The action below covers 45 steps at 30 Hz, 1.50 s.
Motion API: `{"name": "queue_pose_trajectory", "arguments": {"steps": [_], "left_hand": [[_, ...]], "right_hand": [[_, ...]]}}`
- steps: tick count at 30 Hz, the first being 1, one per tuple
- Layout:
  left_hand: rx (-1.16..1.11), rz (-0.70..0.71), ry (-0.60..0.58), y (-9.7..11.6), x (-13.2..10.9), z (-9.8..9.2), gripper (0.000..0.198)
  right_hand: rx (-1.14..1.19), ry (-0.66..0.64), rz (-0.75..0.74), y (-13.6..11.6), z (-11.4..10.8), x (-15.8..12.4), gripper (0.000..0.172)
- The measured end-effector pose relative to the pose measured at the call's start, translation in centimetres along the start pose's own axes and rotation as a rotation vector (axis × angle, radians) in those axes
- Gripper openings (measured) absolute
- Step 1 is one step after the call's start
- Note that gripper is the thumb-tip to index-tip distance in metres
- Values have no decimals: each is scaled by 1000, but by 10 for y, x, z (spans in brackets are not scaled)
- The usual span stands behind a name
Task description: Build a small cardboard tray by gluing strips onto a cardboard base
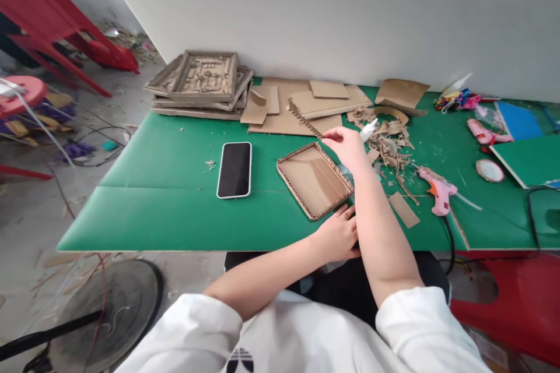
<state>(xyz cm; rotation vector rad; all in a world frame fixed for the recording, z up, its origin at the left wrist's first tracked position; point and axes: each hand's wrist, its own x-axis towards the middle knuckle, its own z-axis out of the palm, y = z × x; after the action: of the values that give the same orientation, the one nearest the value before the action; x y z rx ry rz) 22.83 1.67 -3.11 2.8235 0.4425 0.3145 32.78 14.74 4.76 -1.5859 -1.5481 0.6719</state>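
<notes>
The tray, right of the phone, looks rimmed all round, but the right hand pinches a loose strip, and can't tell if the left hand nearby grips anything.

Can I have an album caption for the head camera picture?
A right hand holds a ridged cardboard strip near a shallow cardboard tray.

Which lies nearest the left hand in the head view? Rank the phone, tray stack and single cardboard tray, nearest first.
From the left hand:
1. Single cardboard tray: just beyond it.
2. Phone: farther out, to its left.
3. Tray stack: farthest, back left.
</notes>
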Motion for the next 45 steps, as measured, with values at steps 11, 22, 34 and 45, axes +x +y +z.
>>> {"name": "queue_pose_trajectory", "arguments": {"steps": [11,22,34,45], "left_hand": [[68,-157,74,-17,-35,-54,52],[245,-306,-68,-52,-60,-58,92],[109,-153,-162,-61,-101,-87,66],[301,-473,688,-131,-92,-155,19]], "right_hand": [[77,120,18,32,5,11,17],[-9,-15,-33,9,7,-5,8],[-64,-64,-111,16,7,-7,5],[-336,-255,-282,24,24,-12,10]]}}
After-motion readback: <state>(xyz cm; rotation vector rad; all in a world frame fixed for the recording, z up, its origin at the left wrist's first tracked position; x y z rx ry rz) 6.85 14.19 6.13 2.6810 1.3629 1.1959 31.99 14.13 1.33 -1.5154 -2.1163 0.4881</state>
